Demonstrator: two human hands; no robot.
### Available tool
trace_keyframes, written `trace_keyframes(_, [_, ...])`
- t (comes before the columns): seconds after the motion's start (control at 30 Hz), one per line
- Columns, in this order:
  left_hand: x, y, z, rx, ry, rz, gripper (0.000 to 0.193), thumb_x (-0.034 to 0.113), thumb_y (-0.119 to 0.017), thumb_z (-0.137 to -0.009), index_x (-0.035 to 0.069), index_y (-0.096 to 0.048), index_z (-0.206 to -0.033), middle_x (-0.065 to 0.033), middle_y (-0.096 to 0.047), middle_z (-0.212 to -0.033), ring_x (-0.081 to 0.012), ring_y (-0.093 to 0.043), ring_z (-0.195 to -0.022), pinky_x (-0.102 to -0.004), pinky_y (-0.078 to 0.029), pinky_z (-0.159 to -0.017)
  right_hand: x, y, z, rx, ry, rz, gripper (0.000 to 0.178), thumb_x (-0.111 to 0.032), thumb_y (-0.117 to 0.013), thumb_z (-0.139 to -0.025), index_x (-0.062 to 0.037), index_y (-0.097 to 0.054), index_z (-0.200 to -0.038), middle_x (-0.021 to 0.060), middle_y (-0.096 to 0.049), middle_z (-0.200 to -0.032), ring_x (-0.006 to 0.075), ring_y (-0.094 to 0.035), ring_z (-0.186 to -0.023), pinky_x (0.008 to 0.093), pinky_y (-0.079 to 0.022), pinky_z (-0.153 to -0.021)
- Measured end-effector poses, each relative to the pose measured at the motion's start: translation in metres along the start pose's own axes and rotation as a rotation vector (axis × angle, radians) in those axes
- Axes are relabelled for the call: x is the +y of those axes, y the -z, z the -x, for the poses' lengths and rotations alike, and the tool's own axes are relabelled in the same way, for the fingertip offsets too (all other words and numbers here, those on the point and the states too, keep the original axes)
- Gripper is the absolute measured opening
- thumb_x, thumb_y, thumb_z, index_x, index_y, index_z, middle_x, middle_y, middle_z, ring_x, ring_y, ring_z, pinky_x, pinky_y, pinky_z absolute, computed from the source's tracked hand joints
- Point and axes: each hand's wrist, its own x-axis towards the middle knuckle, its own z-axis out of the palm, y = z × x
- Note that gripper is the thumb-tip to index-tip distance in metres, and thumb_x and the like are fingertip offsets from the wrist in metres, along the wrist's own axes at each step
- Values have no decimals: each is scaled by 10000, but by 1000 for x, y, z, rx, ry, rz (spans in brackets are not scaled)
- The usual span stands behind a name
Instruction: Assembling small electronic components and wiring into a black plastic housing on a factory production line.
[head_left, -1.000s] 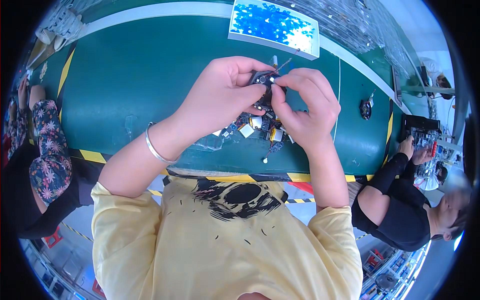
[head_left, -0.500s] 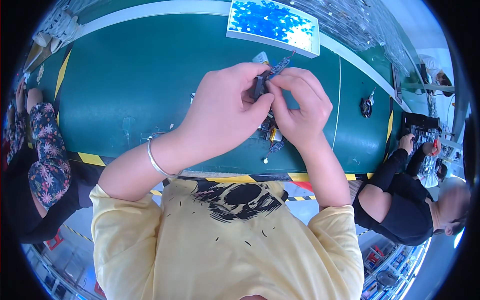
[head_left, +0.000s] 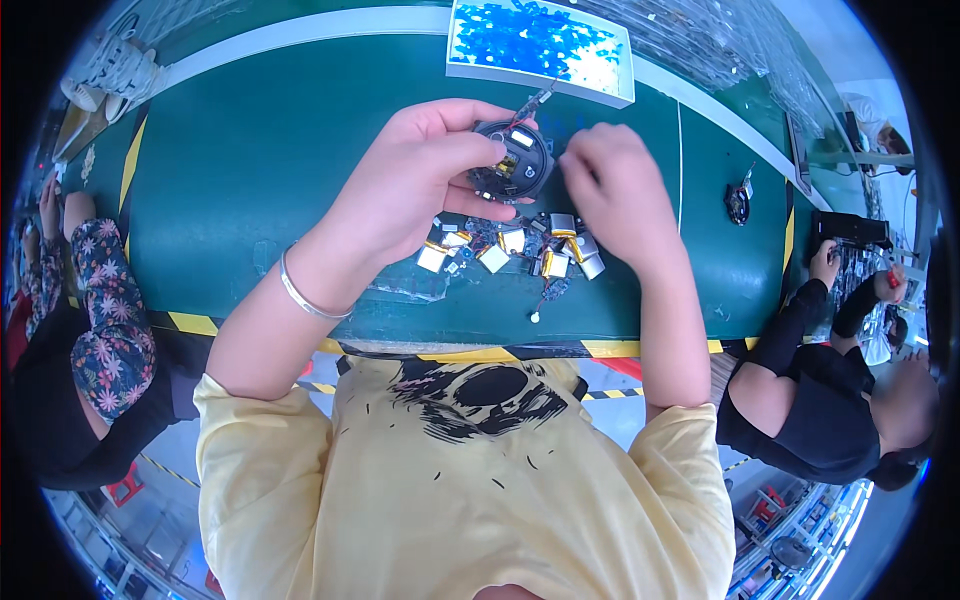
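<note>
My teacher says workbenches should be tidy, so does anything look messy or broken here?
Nothing looks broken. The left hand holds a round black part while the right hand works at its edge. Small silver and gold pieces lie jumbled on the green table, and one tiny white bit sits apart near the edge.

We have a single view, from a fisheye camera worn on the head, looking steeply down and forward. Our hands (head_left: 400, 200) sit close at centre; the green bench (head_left: 250, 150) stretches beyond, our shirt (head_left: 460, 480) fills the near edge, and straight lines bow toward the dark rim.
</note>
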Motion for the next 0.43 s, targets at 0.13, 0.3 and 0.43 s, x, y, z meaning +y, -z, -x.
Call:
trace_keyframes(0.13, [-4,3,-4,38,14,-10,230,104,-568,-904,-19,-599,-1096,-110,-672,-918,-187,-692,-785,-278,-597,-622,-5,-3,-2,24,4,-85,100,-99,-613,-810,-25,-590,-746,123,-555,-740,286,-541,-753,404,-448,-686])
trace_keyframes(0.3, [-8,6,-5,-32,-32,13,153,96,-624,-886,-2,-639,-1002,-69,-661,-922,-129,-670,-787,-273,-598,-598,-8,3,-3,199,-12,-196,100,-105,-674,-801,-33,-606,-790,65,-549,-702,201,-522,-640,318,-442,-618])
trace_keyframes(0.43, [-18,0,-8,-81,-59,-40,141,57,-618,-882,-9,-635,-1006,-64,-668,-891,-105,-660,-718,-249,-586,-552,-23,1,-2,234,-114,-1118,213,-77,-699,-830,-48,-623,-1027,-38,-560,-802,26,-508,-741,179,-426,-659])
